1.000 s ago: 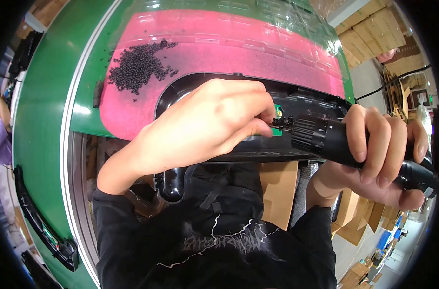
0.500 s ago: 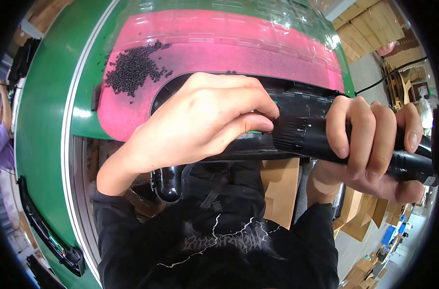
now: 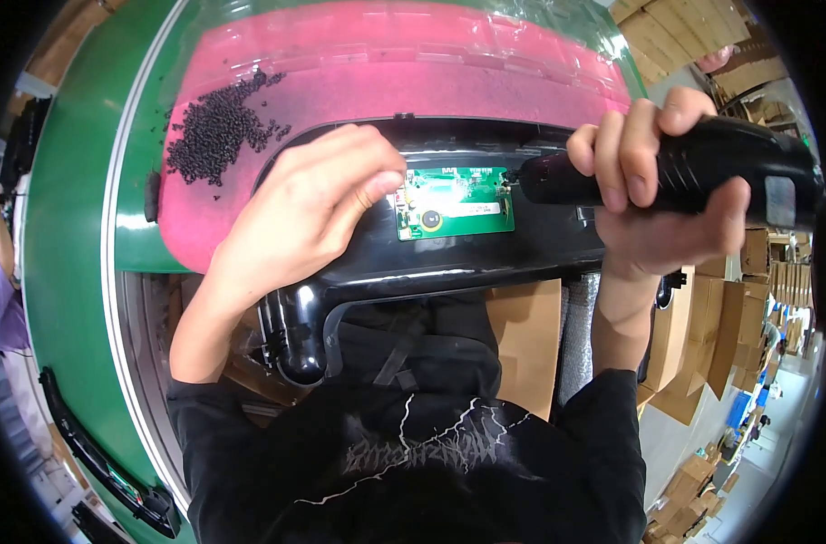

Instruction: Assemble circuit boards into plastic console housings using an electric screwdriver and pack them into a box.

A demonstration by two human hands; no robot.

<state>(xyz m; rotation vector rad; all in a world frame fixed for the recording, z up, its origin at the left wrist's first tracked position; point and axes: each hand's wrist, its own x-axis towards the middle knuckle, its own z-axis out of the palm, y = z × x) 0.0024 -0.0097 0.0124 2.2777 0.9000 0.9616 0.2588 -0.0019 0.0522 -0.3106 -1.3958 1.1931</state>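
My right hand (image 3: 644,168) is wrapped around a black electric screwdriver (image 3: 703,177), whose nose points left toward the right edge of a green circuit board (image 3: 472,213). The board lies inside a long, curved black plastic housing (image 3: 431,263) held across my lap at the table edge. Beside the board's upper left corner, my left hand (image 3: 318,195) has thumb and forefinger pinched together; whatever is between them is too small to make out. A heap of small black screws (image 3: 215,127) lies beyond my left hand on a pink mat (image 3: 340,91).
A clear plastic sheet (image 3: 413,27) covers the mat's far part. On the green tabletop (image 3: 77,208) at left lies another curved black housing (image 3: 105,462). An open cardboard box (image 3: 526,344) stands below the housing. More cartons (image 3: 694,344) stand at right. A person's purple sleeve (image 3: 0,313) shows far left.
My left hand has drawn back left from the screwdriver's nose, uncovering the circuit board. My right hand has raised the screwdriver and changed its tilt. The view has shifted slightly.
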